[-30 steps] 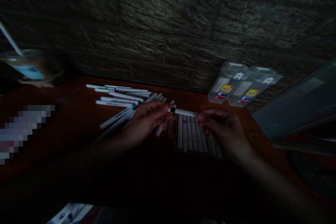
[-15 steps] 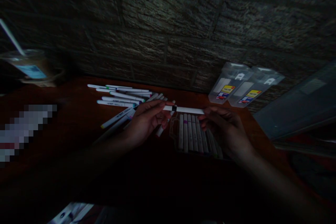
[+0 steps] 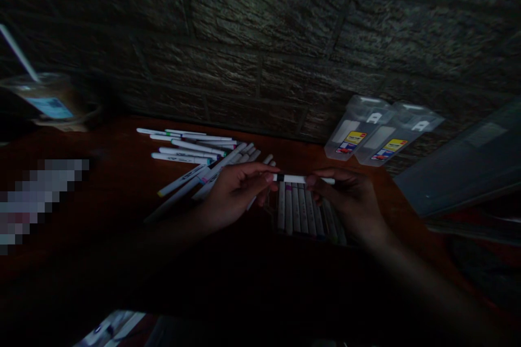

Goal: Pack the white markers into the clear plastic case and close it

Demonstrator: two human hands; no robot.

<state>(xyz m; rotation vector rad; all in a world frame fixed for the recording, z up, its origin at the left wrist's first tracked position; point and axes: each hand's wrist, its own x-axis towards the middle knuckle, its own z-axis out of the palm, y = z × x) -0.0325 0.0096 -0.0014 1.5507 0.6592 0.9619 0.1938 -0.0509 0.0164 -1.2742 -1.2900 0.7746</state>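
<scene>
A white marker (image 3: 295, 179) with a black band lies level between my two hands, above the table. My left hand (image 3: 240, 190) pinches its banded end between thumb and fingers. My right hand (image 3: 345, 195) grips it toward the other end, whose tip pokes out past the fingers. Just below, a clear case (image 3: 266, 209) holds a row of white markers (image 3: 301, 211), one showing a purple band; my right hand covers part of the row. Left of my left hand is a loose pile of white markers (image 3: 191, 149) with coloured ends.
Two clear plastic cases (image 3: 345, 135) with yellow labels stand upright against the stone wall (image 3: 228, 38). At the far left a drink cup (image 3: 49, 97) with a straw sits in a holder. A pixelated patch covers something on the wooden table (image 3: 109, 173).
The held marker dipped slightly, and my left hand shifted right along with it. My right hand's grip moved inward, so the marker's right tip now shows. The pile and cases stayed put.
</scene>
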